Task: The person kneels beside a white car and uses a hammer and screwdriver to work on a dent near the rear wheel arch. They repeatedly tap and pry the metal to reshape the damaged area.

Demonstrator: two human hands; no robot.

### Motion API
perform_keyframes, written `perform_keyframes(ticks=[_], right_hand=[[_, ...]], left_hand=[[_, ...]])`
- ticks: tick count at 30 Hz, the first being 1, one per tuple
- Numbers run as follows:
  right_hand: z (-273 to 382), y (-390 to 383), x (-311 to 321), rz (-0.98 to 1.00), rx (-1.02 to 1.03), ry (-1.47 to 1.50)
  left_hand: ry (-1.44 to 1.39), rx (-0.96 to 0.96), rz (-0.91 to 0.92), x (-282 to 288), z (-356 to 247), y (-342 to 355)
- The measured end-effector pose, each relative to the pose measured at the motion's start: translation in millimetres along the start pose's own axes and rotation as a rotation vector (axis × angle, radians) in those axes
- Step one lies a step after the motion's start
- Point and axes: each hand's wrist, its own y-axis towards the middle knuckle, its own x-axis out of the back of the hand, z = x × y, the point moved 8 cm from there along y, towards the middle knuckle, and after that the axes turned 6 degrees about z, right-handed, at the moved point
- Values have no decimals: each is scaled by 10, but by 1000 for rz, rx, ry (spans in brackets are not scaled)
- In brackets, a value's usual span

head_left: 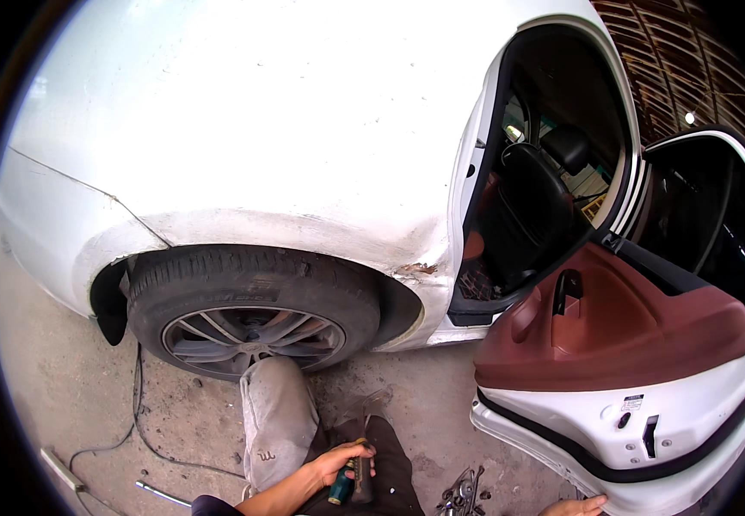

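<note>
My left hand is closed round a hand tool with a dark grip and a green part beside it, held over my lap. The tool's far end is blurred, so its kind is unclear. At the bottom edge, my right hand has its fingers at the lower rim of the open car door; part of that hand is cut off by the frame. The door has white metal and a dark red inner panel. In front of my knees is the wheel of a white car.
Scraped, rusty damage marks the body behind the wheel arch. Several loose metal tools lie on the concrete floor between my hands. A black cable and a metal rod lie at left. Seats show through the doorway.
</note>
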Motion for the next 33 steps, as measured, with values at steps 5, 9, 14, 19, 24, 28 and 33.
perform_keyframes(ticks=[5,9,14,19,24,28,33], right_hand=[[1215,-637,-944,265,144,872],[2134,-859,-2256,816,-32,1337],[2317,-510,-2849,1046,-256,1486],[1500,-605,-3187,1171,-412,1356],[947,-1721,-3103,1648,-594,1251],[365,-2626,-2597,1798,-784,1148],[208,-2683,-2187,1842,-496,1023]], left_hand=[[25,-87,-13,124,-204,-207],[60,-191,-42,180,-305,-256],[44,-261,-94,-43,-214,28],[25,-254,-122,-205,-70,532],[127,-233,-125,-594,71,879],[208,-188,-150,-892,227,1071],[559,-99,-303,-1186,287,1309]])
